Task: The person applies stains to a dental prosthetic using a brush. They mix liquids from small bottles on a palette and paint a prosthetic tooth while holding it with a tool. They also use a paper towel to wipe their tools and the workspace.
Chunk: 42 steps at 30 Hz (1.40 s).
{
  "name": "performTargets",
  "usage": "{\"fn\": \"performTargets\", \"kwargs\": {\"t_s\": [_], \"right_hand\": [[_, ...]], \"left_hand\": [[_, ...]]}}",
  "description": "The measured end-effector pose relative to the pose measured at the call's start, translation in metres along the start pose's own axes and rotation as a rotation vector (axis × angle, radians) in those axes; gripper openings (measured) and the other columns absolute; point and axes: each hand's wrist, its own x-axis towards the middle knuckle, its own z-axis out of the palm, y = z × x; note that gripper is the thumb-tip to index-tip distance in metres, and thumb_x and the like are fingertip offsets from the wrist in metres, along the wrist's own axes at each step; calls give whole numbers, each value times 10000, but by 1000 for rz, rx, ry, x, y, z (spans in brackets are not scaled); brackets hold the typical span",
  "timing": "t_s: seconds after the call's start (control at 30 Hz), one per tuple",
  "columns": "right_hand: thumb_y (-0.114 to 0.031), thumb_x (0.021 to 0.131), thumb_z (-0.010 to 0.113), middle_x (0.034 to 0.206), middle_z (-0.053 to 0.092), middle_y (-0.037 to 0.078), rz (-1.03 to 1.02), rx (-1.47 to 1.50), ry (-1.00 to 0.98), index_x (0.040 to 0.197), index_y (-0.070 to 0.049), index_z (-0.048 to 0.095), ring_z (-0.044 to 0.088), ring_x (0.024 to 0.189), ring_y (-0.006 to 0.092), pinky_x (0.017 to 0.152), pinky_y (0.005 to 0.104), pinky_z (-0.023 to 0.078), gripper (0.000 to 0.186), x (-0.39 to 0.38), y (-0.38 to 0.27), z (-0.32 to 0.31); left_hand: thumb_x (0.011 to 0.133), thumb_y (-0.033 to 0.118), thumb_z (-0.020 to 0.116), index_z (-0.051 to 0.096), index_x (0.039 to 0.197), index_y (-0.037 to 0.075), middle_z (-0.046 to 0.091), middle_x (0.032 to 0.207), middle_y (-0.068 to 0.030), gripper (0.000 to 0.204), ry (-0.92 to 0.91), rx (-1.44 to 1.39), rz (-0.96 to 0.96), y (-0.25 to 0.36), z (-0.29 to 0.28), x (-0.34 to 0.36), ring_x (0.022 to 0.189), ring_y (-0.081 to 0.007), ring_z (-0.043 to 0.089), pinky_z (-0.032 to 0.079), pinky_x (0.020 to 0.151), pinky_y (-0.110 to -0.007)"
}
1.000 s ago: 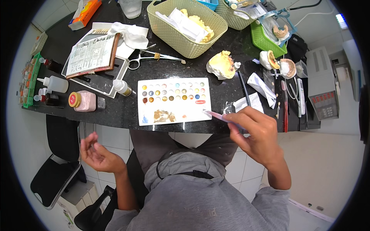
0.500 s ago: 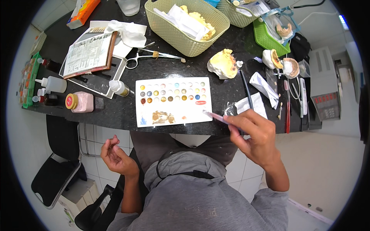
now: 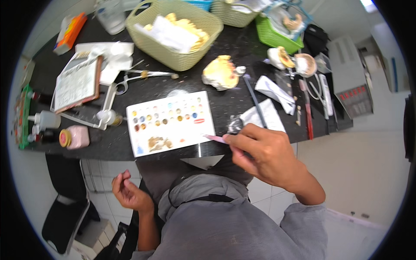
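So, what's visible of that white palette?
The white palette is a flat, smooth-looking rectangle lying skewed near the front edge of the dark table. Rows of small coloured spots fill its upper part; below are a red oval, brown smear, blue and orange patches. A pink tool in the right hand points over it; contact is unclear.

A glossy, stone-like finish is shown by the worktop [image 3: 110, 141] beyond the right hand [image 3: 266, 154]; a smooth surface is presented by the palette [image 3: 190, 133] left of that hand. Farther beyond, matt, chalky roughness is seen on the cast [image 3: 220, 74], textured plastic on the basket [image 3: 184, 60].
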Motion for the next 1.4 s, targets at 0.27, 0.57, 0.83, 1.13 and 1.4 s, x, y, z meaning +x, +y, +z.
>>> {"fn": "performTargets", "kwargs": {"t_s": [0.27,0.57,0.83,1.13,1.4], "right_hand": [[-114,854,752,884,609,92,10,-23,-24,1031,-42,686,691,778,265,648,400,569,201,0,-7,-5],[-106,836,784,917,631,59,27,-58,-9,1103,-85,714,704,772,239,608,368,552,276,2,-3,-2],[-73,789,763,904,619,38,-103,-188,0,1098,-99,724,695,765,204,580,349,552,312,9,3,-5],[-38,772,781,888,640,50,-110,-91,-36,1125,-102,743,693,720,223,594,351,548,361,15,20,-13],[-65,794,787,892,637,72,-51,-82,-100,1143,-64,735,693,701,243,609,365,558,353,11,18,-17]], "left_hand": [[1008,-86,482,571,1258,-41,616,1106,-162,269,-174,-13,11,10,4,-20,934,-224,619,532,850,-354],[975,71,664,615,1132,52,687,946,-81,166,-358,20,484,73,20,16,912,-269,609,529,937,-502],[729,308,913,524,1470,67,645,1410,-103,871,-765,327,511,144,70,114,1363,-348,539,179,1237,-660],[612,282,938,458,1552,114,592,1479,-98,1069,-949,465,440,149,99,138,1455,-361,433,137,1249,-652],[596,288,942,427,1580,123,675,1350,-111,1123,-947,487,403,153,103,142,1411,-358,466,106,1249,-644]]}}
